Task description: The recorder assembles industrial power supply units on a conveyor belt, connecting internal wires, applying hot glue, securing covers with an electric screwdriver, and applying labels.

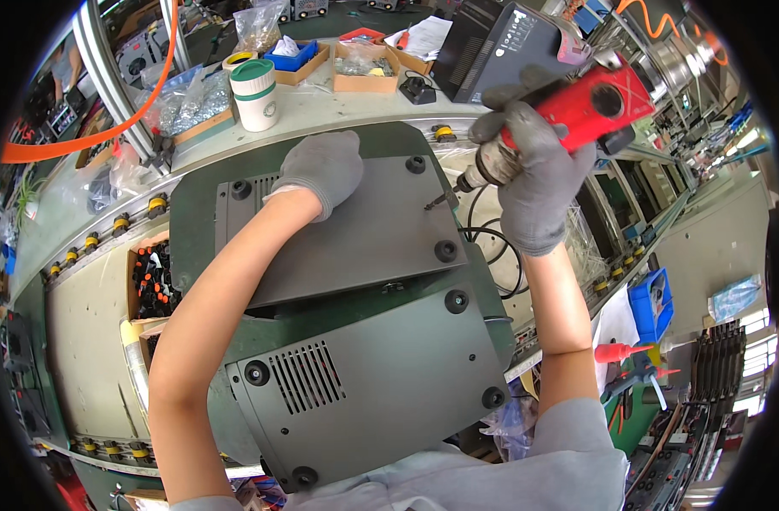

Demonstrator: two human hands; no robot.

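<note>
My right hand (pixel 538 175), in a grey glove, grips a red pneumatic screwdriver (pixel 589 106). Its thin bit slants down to the left over the right part of the far dark grey metal case (pixel 364 230); whether the tip touches cannot be told. On that same case, toward its far side, rests my left hand (pixel 326 166), gloved and curled closed with its fingertips hidden. Round black feet show on the case's upward face. A second such case (pixel 381 375), with vent slots and black feet, lies nearer to me. Both lie on a dark green board (pixel 194 213).
A white cup with a green lid (pixel 255 95) stands at the back, beside boxes of small parts (pixel 366 70). A black boxy device (pixel 504 51) is at back right. Black cables (pixel 496 247) loop right of the cases. A roller track (pixel 121 224) runs along the left.
</note>
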